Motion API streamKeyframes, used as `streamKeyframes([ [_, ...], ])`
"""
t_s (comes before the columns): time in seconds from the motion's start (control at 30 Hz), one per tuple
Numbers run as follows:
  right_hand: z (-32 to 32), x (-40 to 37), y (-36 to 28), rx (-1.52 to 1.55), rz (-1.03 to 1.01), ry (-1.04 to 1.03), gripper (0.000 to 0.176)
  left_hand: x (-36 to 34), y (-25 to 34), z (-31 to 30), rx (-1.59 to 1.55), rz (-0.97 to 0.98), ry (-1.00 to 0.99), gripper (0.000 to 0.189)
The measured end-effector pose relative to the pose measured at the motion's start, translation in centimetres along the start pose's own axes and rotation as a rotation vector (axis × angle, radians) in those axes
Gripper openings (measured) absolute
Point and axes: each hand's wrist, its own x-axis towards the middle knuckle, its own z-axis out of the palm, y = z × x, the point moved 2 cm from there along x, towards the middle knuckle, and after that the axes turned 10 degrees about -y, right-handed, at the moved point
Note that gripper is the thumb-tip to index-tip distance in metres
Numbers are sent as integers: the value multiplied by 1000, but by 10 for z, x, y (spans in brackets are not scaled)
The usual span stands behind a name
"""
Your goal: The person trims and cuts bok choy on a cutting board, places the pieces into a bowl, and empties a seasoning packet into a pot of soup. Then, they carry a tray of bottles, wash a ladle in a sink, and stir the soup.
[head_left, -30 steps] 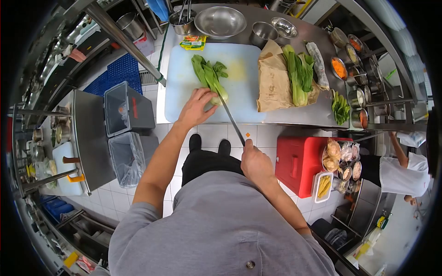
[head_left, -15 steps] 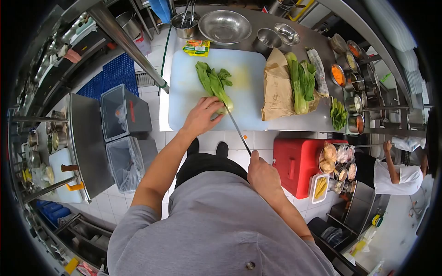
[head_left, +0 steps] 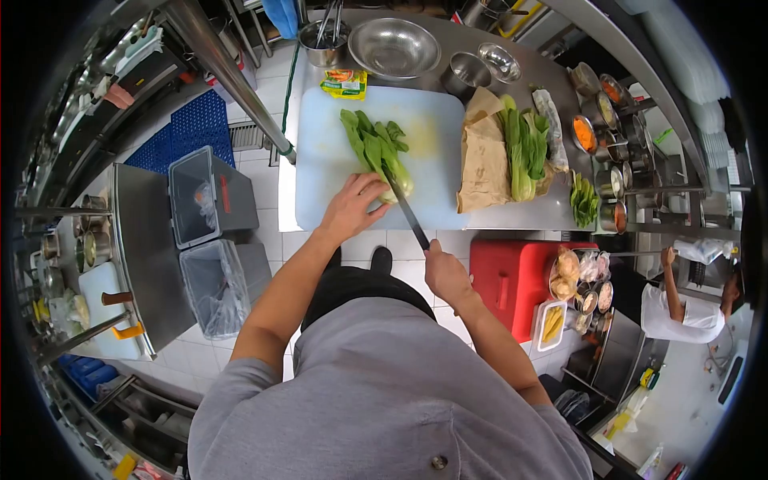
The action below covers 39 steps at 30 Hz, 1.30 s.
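Note:
A leafy green vegetable (head_left: 374, 150) lies on the pale cutting board (head_left: 320, 188), its leaves pointing away from me. My left hand (head_left: 352, 206) presses its fingers on the near, pale end of the vegetable. Gripped by its handle in my right hand (head_left: 450, 276), a long knife (head_left: 412, 222) reaches up and left, its blade in the pale stalk beside my left fingertips. More leafy greens (head_left: 524, 156) rest on brown paper (head_left: 482, 152) right of the board. A yellow and green packet (head_left: 344, 84) sits at the board's far edge.
Metal bowls (head_left: 394, 48) and a pot of utensils (head_left: 324, 48) stand behind the board. Small food containers (head_left: 585, 134) line the right side. A red box (head_left: 512, 280) is below the counter, grey bins (head_left: 210, 196) to the left. Another person (head_left: 684, 308) stands far right.
My right hand has moved forward with the knife, and the blade now reaches further into the stalk. The near end of the vegetable looks parted. My left hand has barely moved.

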Motion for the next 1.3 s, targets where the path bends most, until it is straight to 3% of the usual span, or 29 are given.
streamKeyframes([
  [0.03, -1, 3, 6, 118, 6, -3, 21, -1, -1, 0, -3, -4, -6, 36],
  [0.2, -17, -12, 22, 102, -78, 22, 25, -12, -3, -8, 170, 62, 77, 37],
  [0.5, -34, -25, 18, 94, 90, 192, 21, -33, -18, -6, 155, 63, 65, 41],
  [0.7, -27, -54, -26, -147, -62, 96, 21, -29, -16, -7, 108, 75, 64, 40],
  [0.8, -25, -60, -43, -208, -29, -18, 27, -28, -14, -8, 115, 86, 55, 39],
  [1.3, -37, -53, -52, -171, 2, -140, 29, -23, -17, -9, 52, 82, 26, 37],
])
